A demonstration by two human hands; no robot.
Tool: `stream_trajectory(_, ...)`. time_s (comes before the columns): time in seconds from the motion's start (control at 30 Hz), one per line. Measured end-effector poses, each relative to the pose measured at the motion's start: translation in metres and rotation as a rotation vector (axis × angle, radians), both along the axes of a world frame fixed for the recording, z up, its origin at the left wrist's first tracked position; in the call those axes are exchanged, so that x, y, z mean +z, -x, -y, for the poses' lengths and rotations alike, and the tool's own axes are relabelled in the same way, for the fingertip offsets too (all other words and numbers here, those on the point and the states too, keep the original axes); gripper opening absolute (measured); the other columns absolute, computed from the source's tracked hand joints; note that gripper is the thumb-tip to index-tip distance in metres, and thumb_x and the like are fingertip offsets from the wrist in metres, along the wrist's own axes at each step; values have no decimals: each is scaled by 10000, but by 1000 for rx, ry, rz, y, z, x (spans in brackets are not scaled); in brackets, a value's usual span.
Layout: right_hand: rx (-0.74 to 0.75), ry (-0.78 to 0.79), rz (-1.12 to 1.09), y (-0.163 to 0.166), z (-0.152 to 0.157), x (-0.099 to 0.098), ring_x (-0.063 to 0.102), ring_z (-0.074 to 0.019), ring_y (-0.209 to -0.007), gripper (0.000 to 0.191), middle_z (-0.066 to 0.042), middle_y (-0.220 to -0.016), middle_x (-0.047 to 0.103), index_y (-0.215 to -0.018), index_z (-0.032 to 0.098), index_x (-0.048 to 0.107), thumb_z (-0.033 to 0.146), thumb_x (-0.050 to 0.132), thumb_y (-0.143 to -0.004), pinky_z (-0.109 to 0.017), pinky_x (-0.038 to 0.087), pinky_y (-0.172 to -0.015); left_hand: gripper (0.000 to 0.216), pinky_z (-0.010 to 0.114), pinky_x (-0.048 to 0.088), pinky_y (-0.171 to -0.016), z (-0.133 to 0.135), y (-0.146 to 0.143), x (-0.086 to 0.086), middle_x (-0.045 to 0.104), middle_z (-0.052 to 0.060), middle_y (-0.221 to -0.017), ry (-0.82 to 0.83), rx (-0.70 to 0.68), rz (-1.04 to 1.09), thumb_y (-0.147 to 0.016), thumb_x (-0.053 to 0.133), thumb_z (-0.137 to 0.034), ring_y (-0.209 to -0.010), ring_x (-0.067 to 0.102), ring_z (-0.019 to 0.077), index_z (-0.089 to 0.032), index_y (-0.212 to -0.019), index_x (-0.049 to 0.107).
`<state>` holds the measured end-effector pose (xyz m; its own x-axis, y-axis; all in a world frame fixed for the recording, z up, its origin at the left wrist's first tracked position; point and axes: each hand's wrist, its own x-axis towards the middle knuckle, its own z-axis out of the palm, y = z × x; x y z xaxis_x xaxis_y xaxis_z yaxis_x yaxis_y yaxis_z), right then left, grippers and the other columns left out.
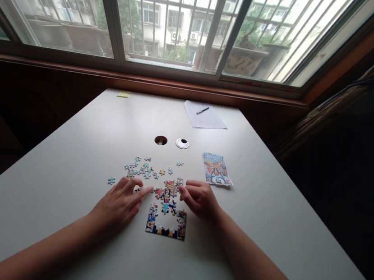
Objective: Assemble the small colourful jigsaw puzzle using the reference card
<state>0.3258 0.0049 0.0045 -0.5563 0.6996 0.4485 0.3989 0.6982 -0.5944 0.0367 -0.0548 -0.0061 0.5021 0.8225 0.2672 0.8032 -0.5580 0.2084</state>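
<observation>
Partly joined jigsaw puzzle sections lie on the white table between my hands. The lower section (165, 232) forms a U-shaped border, and a colourful middle section (167, 192) sits just above it. My left hand (121, 198) rests at the left with its index finger stretched out, the tip at the middle section's left edge. The other fingers are bent over a few pieces, partly hidden. My right hand (200, 198) is closed, thumb and fingers together at the middle section's right edge; what it pinches, if anything, is hidden. Loose puzzle pieces (146, 166) are scattered beyond my left hand.
A picture sheet (217, 169) lies to the right beyond my right hand. Farther back are a round table hole (160, 140), a silver ring cover (182, 143), papers (203, 119) with a pen (203, 110), and yellow sticky notes (123, 94). A barred window stands behind.
</observation>
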Motion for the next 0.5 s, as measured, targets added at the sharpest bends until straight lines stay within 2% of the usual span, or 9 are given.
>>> stream_trajectory(0.23,18,-7,37,1,-1,1,387,-98,-516,496,12,-578,427,-574,174,566,306,428,-1032,-264,291,-537,566,476,491,-998,1,-1,0,527,76,-1269,11,0,-2,-950,510,-179,-1134,464,279,-348,-1487,454)
stream_trajectory(0.37,17,-7,44,-1,-1,-1,382,-97,-515,498,13,-580,422,-577,173,571,312,425,-1033,-264,289,-537,553,478,458,-1044,-2,8,-1,519,100,-1305,44,-5,92,-972,475,-187,-1173,486,273,-288,-1510,398)
stream_trajectory(0.5,11,-13,37,-2,-1,-2,378,-97,-514,501,16,-576,410,-568,173,564,307,427,-1031,-266,284,-536,440,444,471,-1024,-5,21,3,546,101,-1266,106,-20,121,-972,500,-225,-1167,509,264,-254,-1411,500)
